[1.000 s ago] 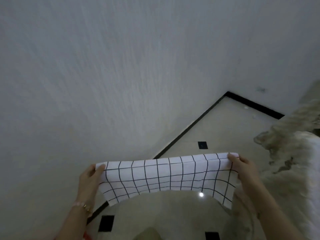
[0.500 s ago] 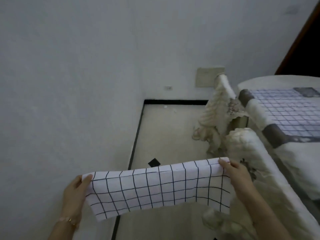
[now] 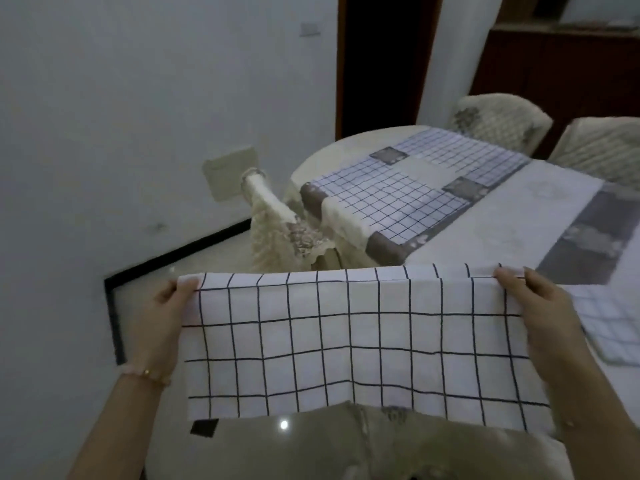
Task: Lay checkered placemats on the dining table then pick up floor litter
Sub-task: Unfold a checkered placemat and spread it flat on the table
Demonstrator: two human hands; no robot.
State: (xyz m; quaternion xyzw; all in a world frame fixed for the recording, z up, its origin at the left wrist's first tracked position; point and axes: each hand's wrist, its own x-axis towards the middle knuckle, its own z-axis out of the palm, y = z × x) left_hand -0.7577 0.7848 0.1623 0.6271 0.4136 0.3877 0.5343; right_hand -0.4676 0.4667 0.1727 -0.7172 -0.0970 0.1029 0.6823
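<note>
We hold a white cloth placemat with a thin black grid (image 3: 360,344) stretched out flat in the air in front of us. Our left hand (image 3: 162,323) has its grip closed on the placemat's upper left corner, thumb over the top edge, and a thin beaded bracelet (image 3: 147,373) sits on that wrist. Our right hand (image 3: 550,317) has its grip closed on the upper right corner in the same way. The placemat hangs from both grips, its lower edge falling just above a cream padded chair back (image 3: 398,445).

Beyond the held placemat stands the round worktop under a cream tablecloth with grey patches (image 3: 502,216). A second checkered placemat (image 3: 408,188) lies flat on the worktop's far side, and a third (image 3: 609,323) lies just beside our right hand. Left of the worktop, a chair in a shaggy cream cover (image 3: 277,230) stands near the white wall (image 3: 138,98).
</note>
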